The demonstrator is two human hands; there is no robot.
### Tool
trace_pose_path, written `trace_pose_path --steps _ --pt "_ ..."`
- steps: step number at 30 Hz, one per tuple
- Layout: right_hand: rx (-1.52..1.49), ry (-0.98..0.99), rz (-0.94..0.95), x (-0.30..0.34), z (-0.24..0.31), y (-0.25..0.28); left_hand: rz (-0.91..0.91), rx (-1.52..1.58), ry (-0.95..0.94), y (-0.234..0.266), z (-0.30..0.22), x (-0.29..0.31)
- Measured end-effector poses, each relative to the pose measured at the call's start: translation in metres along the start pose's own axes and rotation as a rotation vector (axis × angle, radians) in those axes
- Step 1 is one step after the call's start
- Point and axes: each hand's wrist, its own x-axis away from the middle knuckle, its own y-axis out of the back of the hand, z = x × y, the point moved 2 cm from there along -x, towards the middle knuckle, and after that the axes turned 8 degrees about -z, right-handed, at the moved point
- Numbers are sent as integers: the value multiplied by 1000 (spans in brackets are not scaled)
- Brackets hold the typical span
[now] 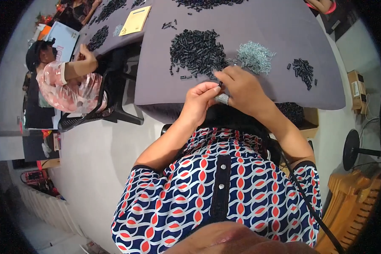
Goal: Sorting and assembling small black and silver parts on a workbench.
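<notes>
Just over the table's front edge, my hands work close together. My left hand (196, 101) pinches a small black tube-like piece (220, 84) between thumb and fingertips. Bent over that piece is my right hand (243, 91), its fingers closed; whatever they hold is too small to tell. A silvery grey band or wrap (222, 98) shows beneath the right fingers, and its kind is unclear. Beyond my hands lies a big heap of small black tubular parts (196, 51). To its right sits a pile of small shiny silver parts (256, 57), with a smaller black pile (303, 72) farther right.
Grey cloth covers the table (156, 80). A yellow envelope or pad (135, 20) lies at the far left. Seated to my left, a co-worker (72, 80) handles another black pile (98, 39). A black fan (352, 150) and wooden furniture (351, 203) stand to my right.
</notes>
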Motion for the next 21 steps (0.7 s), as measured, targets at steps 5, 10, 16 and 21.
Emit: trace_pose_path --steps 5,10,16,21 --pt "-3 -6 91 2 -4 -10 -4 -15 82 1 -2 2" --pt "-164 -56 65 2 -1 -8 82 34 249 0 -14 7" --pt "-45 -26 96 13 5 -18 63 -42 192 2 -2 11" --pt "19 -6 80 25 10 -17 32 26 161 -8 10 21"
